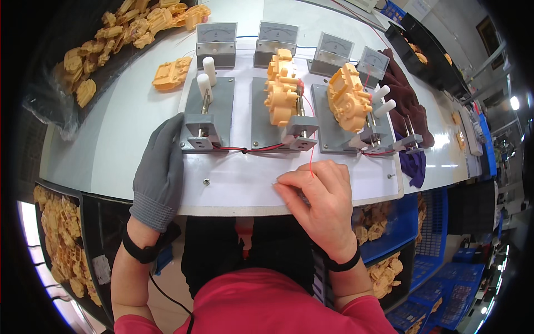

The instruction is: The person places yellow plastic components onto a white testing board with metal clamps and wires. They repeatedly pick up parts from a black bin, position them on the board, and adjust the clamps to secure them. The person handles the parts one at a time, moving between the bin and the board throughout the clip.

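My left hand (pixel 159 161), in a grey knitted glove, lies with its fingers stretched out along the left side of the leftmost grey test fixture (pixel 223 117). That fixture has two white pegs (pixel 207 78) and carries no part. My bare right hand (pixel 318 197) is over the board's front, fingers curled, thumb and index tips close together. Whatever they may pinch is too small to make out. A thin red wire (pixel 312 153) runs down to its knuckles from the middle fixture. Yellow plastic gear housings (pixel 282 92) sit on the middle and right fixtures, the right one (pixel 349 100) tilted.
Several analog meters (pixel 216 43) stand behind the fixtures. A loose yellow housing (pixel 171 73) lies left of them, with a heap of housings (pixel 133 25) beyond. A dark cloth (pixel 409 100) lies to the right. Bins of housings (pixel 61 239) and blue crates (pixel 428 239) flank me below the table.
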A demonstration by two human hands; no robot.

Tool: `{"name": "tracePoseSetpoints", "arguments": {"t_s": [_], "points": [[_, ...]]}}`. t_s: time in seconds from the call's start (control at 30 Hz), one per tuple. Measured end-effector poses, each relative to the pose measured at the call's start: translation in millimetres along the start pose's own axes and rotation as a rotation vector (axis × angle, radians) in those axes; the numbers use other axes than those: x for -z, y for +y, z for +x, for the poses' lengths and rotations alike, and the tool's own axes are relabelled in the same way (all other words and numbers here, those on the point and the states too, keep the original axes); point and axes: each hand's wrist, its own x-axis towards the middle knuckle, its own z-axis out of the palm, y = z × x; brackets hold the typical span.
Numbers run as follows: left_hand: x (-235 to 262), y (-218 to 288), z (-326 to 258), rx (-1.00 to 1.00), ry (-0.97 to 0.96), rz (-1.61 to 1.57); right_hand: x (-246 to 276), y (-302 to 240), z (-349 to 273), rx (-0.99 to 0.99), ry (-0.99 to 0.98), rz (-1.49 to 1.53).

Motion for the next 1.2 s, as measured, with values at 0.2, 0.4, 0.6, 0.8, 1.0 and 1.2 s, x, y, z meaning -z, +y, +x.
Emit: {"name": "tracePoseSetpoints", "arguments": {"t_s": [0.2, 0.4, 0.6, 0.8, 1.0, 1.2], "points": [[-1, 0, 1, 0.008, -0.006, -0.024, 2, -1, -3, -0.085, 0.030, 0.124], [12, -8, 8, -0.202, 0.123, 0.122, 12, -1, 1, -0.237, 0.342, 0.642], [51, 92, 61, -0.377, -0.159, -0.097, 11, -6, 20, -0.219, 0.169, 0.453], [16, 156, 124, -0.507, -0.707, 0.621, -5, -6, 19, -0.160, 0.265, 0.583], [-20, 156, 147, -0.008, -0.649, 0.393, -4, -6, 15, -0.076, 0.295, 0.642], [42, 155, 137, -0.379, -0.373, 0.012, -9, -9, 17, -0.045, 0.403, 0.611]]}}
